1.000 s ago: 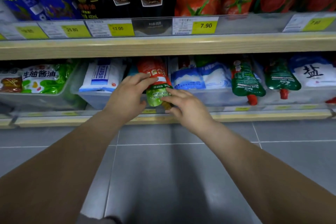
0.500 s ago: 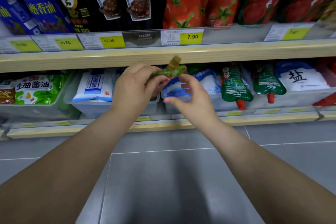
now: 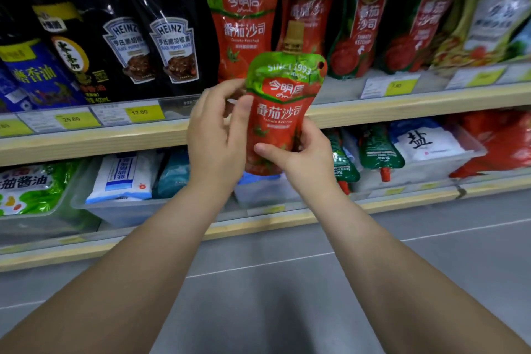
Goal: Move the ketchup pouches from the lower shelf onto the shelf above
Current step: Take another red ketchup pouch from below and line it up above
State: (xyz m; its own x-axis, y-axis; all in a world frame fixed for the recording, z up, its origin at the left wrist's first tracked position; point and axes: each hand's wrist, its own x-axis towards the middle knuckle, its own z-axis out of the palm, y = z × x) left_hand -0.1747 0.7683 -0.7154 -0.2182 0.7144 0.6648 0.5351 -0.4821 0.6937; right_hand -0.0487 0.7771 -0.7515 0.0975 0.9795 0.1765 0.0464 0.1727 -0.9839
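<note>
A red and green ketchup pouch (image 3: 280,112) with a tan cap stands upright in front of the upper shelf edge (image 3: 402,105), held between both hands. My left hand (image 3: 218,135) grips its left side, thumb across the front. My right hand (image 3: 301,154) holds it from below and the right. On the upper shelf, matching ketchup pouches (image 3: 244,17) stand in a row. On the lower shelf (image 3: 287,220), two darker green pouches with red caps (image 3: 379,149) hang cap-down to the right of my hands.
Black Heinz sauce pouches (image 3: 175,46) and dark bottles stand left of the ketchup on the upper shelf. The lower shelf holds clear bins with salt bags (image 3: 422,141), a white and blue bag (image 3: 123,175) and a green soy pouch (image 3: 28,187). Grey tiled floor lies below.
The pouch has come out of the lower shelf bin, been turned cap-up and raised to the level of the upper shelf. Both hands rose with it; the view tilted upward.
</note>
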